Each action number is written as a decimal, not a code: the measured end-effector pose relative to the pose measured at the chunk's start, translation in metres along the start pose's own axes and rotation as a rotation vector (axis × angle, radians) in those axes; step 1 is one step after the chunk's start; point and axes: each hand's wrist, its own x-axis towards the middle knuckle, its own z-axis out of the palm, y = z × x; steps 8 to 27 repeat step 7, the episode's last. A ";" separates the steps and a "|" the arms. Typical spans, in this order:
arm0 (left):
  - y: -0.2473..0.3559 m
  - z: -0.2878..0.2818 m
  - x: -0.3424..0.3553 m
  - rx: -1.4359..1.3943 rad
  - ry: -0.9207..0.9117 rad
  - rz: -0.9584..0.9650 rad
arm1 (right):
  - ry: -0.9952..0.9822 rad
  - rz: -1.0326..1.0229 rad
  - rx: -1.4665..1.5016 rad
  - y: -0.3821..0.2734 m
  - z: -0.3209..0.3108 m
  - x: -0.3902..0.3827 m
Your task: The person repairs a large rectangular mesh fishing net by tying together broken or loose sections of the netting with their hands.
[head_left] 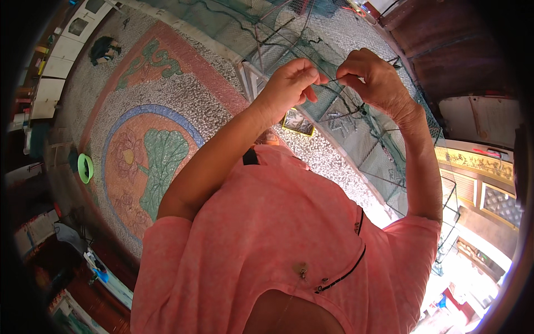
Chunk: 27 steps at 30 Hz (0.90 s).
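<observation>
My left hand [293, 83] is raised in front of my chest, its thumb and forefinger pinched on one end of a short dark strand [333, 80]. Across from it, my right hand [378, 83] pinches the same strand between bent fingers. The strand is too thin to tell cord from wire. Behind and below both hands spreads green netting [384, 158] on thin dark rods, like a framed net cage. A dark green rope runs along the mesh. Whether the strand joins the netting is unclear.
Below the hands sits a yellow-rimmed tray [298, 122] with small pieces in it. A pale bar edges the netting. The speckled floor has a coloured lotus pattern [161, 161]. At left lie a green basin [85, 168] and a dark bundle [104, 50]; white cabinets [61, 58] stand beyond.
</observation>
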 end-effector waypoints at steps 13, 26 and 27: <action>-0.010 -0.014 0.003 -0.007 -0.023 0.024 | 0.013 0.052 0.391 -0.008 0.013 0.004; -0.010 -0.014 0.003 -0.007 -0.023 0.024 | 0.013 0.052 0.391 -0.008 0.013 0.004; -0.010 -0.014 0.003 -0.007 -0.023 0.024 | 0.013 0.052 0.391 -0.008 0.013 0.004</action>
